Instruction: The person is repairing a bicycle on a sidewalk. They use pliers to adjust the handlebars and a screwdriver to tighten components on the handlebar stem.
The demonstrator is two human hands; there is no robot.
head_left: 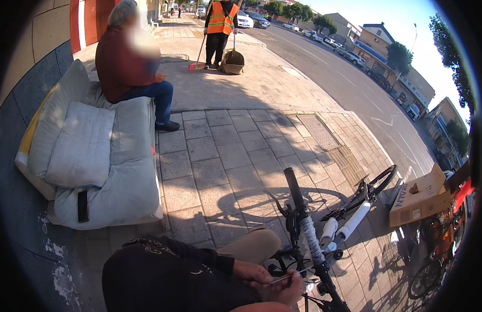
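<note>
Low in the view, my left hand has its fingers curled at the left end of a thin metal piece, perhaps a tool. My right hand is closed around the same piece, just beside the left. Both are at a black bicycle handlebar with brake levers and cables, standing nearly on end. Whitish wrapping covers a tube below the grip, and pale padded frame tubes lead back to a wheel. Where the piece's far end meets the bicycle is too small to tell.
A person in dark red sits on a padded sofa at left, a black phone on it. Behind stands a worker with broom and dustpan. At right are a cardboard box, more bicycles and the road.
</note>
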